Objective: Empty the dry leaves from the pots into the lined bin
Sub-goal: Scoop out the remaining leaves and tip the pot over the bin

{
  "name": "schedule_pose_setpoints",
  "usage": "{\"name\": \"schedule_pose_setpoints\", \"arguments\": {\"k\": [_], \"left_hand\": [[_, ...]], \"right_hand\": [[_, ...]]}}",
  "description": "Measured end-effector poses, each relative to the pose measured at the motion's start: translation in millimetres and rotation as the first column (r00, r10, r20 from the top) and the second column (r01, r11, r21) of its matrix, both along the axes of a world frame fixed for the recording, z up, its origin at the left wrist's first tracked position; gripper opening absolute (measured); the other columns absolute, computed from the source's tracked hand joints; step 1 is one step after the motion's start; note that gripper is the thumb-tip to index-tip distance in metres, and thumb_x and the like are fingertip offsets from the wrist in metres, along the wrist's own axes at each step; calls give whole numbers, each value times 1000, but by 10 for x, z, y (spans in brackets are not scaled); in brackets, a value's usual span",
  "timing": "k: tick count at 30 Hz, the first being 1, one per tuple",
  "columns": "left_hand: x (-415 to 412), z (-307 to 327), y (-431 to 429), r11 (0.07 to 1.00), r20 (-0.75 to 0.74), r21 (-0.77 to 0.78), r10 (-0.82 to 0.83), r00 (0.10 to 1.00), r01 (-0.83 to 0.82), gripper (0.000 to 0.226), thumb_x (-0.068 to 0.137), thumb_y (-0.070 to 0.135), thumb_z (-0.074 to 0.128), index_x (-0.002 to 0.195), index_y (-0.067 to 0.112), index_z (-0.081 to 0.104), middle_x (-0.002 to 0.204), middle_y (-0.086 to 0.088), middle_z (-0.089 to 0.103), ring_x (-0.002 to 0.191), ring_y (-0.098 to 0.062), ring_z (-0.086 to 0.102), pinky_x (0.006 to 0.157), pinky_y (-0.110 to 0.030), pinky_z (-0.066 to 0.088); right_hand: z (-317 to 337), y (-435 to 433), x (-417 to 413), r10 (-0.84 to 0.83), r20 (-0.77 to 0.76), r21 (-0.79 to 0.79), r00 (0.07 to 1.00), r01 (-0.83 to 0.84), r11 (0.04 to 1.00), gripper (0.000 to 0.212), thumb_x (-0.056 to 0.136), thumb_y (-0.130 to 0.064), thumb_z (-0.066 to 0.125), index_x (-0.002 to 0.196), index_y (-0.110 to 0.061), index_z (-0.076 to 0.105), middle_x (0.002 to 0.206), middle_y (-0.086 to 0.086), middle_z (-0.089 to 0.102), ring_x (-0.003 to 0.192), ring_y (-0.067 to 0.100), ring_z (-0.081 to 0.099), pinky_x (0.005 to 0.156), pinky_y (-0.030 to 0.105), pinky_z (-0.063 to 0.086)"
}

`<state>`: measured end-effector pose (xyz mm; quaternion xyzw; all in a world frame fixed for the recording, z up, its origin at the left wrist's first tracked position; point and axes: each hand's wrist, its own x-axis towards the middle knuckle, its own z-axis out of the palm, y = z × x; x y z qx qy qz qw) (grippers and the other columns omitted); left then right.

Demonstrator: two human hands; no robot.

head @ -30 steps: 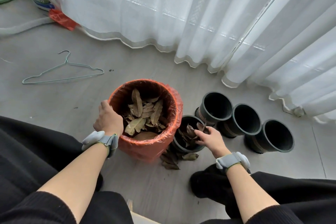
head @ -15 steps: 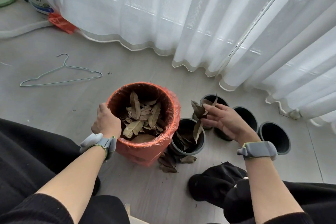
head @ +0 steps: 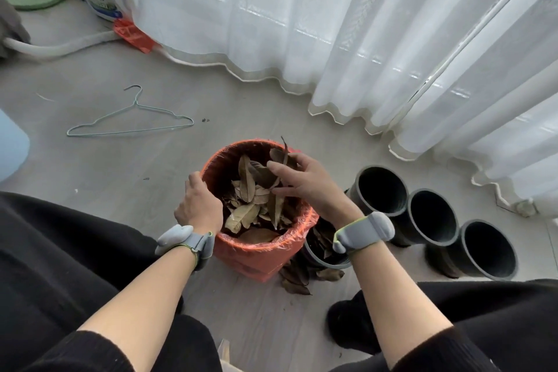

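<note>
While a wire hanger (head: 129,127) lies idle on the floor at far left, the left hand (head: 199,205) curls its fingers over the near-left rim of the orange-lined bin (head: 256,260), probably to steady the light bin against tipping. Inside it, dry leaves (head: 247,208) lie heaped. Over the bin's far-right side the right hand (head: 305,181) pinches a handful of leaves (head: 277,157), kept above the opening so that they would drop in and not onto the floor. Just right of the bin, partly hidden under that wrist, a dark pot (head: 324,264) holds more leaves, and a few spilled leaves (head: 297,282) lie by its near side. Further right, three empty pots (head: 431,214) stand in a close row near the curtain (head: 332,24).
</note>
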<state>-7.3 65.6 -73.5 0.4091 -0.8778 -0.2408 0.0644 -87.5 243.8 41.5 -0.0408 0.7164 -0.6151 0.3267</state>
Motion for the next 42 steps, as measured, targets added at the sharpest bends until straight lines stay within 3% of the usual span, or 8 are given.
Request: {"name": "schedule_pose_setpoints", "arguments": {"k": [7,11,15,20,24,28,34,42], "left_hand": [[28,4,-62,1000,-17,-14,4,1000,-4,20,101,18,30,119,15,38,118,-10,53,87,-42,59,66,-41,30],[2,-59,-57,1000,-13,-11,22,1000,-22,21,101,18,32,120,14,40,118,-12,55,88,-45,58,66,-41,30],[17,-78,-87,999,-14,-20,38,999,-38,21,101,18,33,120,14,39,118,-13,55,89,-45,58,67,-42,31],[-2,-65,-36,999,-17,-8,32,999,-32,23,101,20,31,123,15,38,122,-13,55,91,-45,58,69,-42,32],[-9,-43,-14,1000,-22,-20,23,999,-23,21,102,21,31,121,16,38,119,-12,57,89,-44,58,68,-42,32],[10,-39,-13,999,-24,-29,13,1000,-14,20,102,22,31,120,17,38,116,-9,57,88,-40,58,67,-40,33],[21,-43,-71,999,-12,-47,22,1000,-22,22,102,22,31,122,17,39,117,-9,57,90,-40,59,68,-41,35],[0,-82,-70,998,0,-42,38,999,-38,22,102,21,32,121,15,39,119,-12,56,91,-44,58,68,-43,33]], "right_hand": [[-528,6,22,120,-111,354,987,-73,933,54,85,-46,70,127,-16,54,115,1,63,100,16,66,86,38,59],[-524,269,-229,-202,-157,72,967,215,974,18,93,-24,64,109,-15,63,101,8,70,85,13,70,74,28,60],[-788,729,-361,-430,-220,187,876,470,862,6,95,-15,56,97,-15,62,95,12,70,74,16,65,72,31,58],[-1451,1140,-46,-149,-108,688,983,182,702,44,90,-25,62,130,-9,54,126,12,61,116,25,57,99,33,43],[-1774,1036,152,111,37,792,993,-96,603,72,84,-28,67,145,-10,33,141,19,39,131,36,41,108,39,38],[-1976,944,127,197,-9,843,980,-99,528,58,87,-24,62,138,-8,40,135,20,45,127,39,44,103,42,42],[-1974,943,89,215,-123,845,969,-12,535,38,89,-26,59,125,-14,57,124,10,61,115,30,57,88,37,50],[-1727,1117,158,56,-272,693,961,156,703,19,83,-25,70,96,-13,64,97,4,70,95,22,63,80,31,47]]}}
